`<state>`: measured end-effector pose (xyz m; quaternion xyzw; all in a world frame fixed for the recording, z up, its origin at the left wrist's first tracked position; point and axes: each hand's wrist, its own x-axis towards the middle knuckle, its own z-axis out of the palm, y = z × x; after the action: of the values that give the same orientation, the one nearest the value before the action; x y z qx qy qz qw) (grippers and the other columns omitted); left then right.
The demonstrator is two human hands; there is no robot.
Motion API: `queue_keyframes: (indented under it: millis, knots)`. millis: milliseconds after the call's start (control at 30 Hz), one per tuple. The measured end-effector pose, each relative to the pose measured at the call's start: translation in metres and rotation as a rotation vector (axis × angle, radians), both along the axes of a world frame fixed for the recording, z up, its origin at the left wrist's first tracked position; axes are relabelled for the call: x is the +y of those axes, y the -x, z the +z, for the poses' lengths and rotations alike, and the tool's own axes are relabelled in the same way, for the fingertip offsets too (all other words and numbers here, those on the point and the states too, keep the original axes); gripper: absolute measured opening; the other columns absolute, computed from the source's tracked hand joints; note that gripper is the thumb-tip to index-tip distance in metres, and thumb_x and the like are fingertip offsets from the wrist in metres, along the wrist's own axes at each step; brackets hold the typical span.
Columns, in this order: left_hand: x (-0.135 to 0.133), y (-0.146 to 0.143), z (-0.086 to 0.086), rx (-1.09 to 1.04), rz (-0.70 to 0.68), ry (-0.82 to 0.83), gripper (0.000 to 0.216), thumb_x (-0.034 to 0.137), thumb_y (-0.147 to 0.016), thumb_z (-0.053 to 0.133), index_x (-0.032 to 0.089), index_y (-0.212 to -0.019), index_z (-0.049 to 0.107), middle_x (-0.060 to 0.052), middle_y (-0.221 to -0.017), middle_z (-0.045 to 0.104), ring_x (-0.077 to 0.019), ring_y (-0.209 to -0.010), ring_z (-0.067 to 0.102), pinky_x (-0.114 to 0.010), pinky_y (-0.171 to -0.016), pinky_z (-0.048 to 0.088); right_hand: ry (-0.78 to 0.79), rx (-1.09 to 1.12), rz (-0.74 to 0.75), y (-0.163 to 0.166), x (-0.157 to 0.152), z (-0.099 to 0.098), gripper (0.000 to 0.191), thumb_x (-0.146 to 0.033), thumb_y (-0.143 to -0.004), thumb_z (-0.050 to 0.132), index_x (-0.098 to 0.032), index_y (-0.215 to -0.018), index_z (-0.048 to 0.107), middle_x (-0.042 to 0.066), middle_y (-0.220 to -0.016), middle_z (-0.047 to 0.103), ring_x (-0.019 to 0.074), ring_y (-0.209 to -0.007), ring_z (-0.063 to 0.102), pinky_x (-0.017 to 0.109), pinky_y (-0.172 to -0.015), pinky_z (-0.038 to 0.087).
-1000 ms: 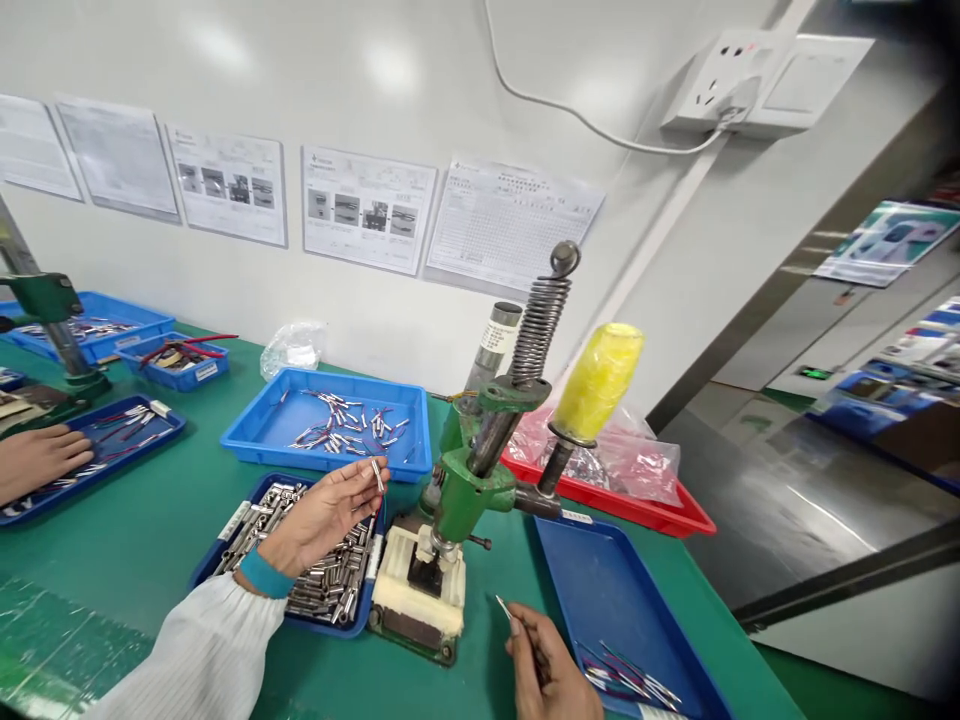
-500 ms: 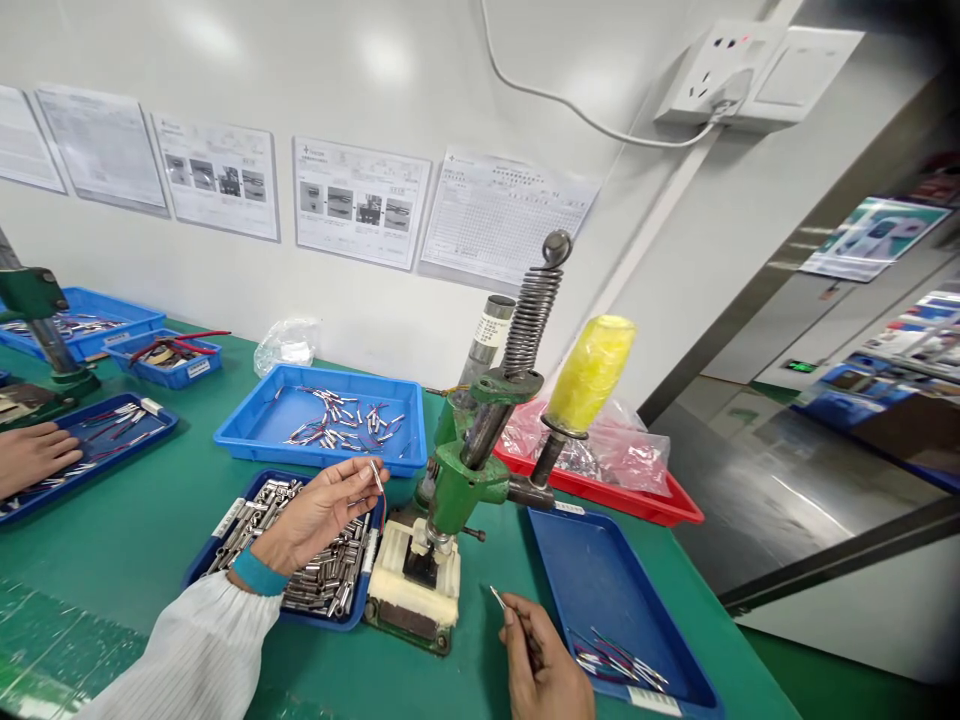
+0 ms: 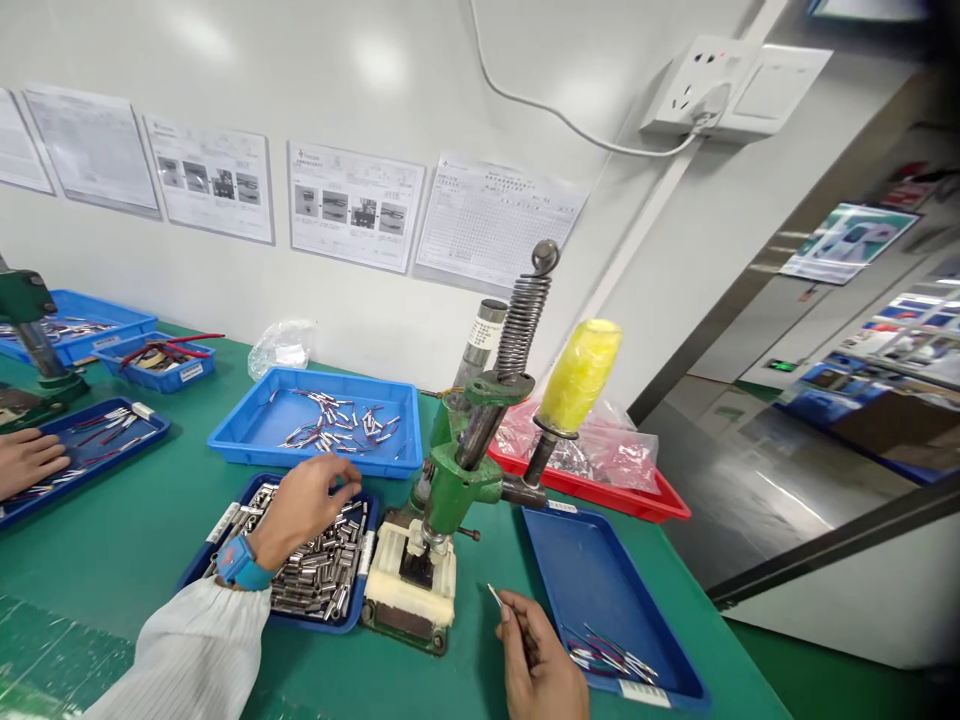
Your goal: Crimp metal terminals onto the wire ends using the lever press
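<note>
My left hand [image 3: 311,505] reaches over a blue tray [image 3: 352,622] full of short metal sleeves [image 3: 322,575]. Its fingers are curled together, and whatever is between them is hidden. Near the table's front, my right hand [image 3: 544,660] is closed around a slim piece with a pointed silvery tip [image 3: 493,594]; the rest of it is concealed by the fingers. Between the hands stands a green hand press [image 3: 461,485] with a yellow-wrapped handle [image 3: 581,375] and a cream-padded base [image 3: 405,600].
Wired parts lie in a blue bin [image 3: 225,440] behind the sleeves and in a blue tray [image 3: 592,560] at right. A red tray [image 3: 667,508] with plastic bags sits behind the press. At far left, another person's hand [image 3: 30,460] rests over a tray beside another press [image 3: 30,310].
My left hand has turned over and lowered toward the sleeves; the small metal piece with wire it pinched is no longer visible. My right hand keeps its grip. The view has shifted slightly.
</note>
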<state>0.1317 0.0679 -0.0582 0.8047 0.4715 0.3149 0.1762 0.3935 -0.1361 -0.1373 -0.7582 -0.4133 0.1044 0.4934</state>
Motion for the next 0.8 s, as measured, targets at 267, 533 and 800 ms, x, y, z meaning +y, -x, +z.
queue_keyframes:
  millis: [267,533,800]
  knots:
    - [-0.015,-0.017,-0.016,0.119,0.071,0.041,0.004,0.021,-0.073,0.074,0.024,-0.070,0.075,-0.010,-0.079,0.072,-0.0302,-0.082,0.066,-0.036,-0.076,0.043,-0.261,-0.062,-0.161,0.070,0.014,0.043,0.039,-0.054,-0.095,0.058,-0.019,-0.104,0.071,0.009,-0.090,0.079,0.0224,-0.082,0.077,0.024,-0.073,0.055]
    - [-0.016,-0.015,-0.011,0.096,0.009,0.052,0.010,0.022,-0.085,0.062,0.023,-0.081,0.070,-0.009,-0.082,0.074,-0.0286,-0.083,0.066,-0.034,-0.075,0.043,-0.239,0.195,0.115,0.102,0.042,0.048,0.037,-0.053,-0.095,0.057,-0.020,-0.082,0.067,0.005,-0.066,0.071,0.0170,-0.056,0.068,0.021,-0.053,0.052]
    - [-0.031,-0.030,0.002,-0.519,-0.217,0.242,0.020,0.041,-0.087,0.071,0.021,-0.089,0.073,-0.004,-0.087,0.076,-0.0226,-0.082,0.068,-0.030,-0.077,0.050,-0.046,0.527,0.175,0.093,0.051,0.041,0.052,-0.070,-0.082,0.060,-0.020,-0.066,0.053,0.000,-0.051,0.060,0.0127,-0.040,0.053,0.021,-0.041,0.037]
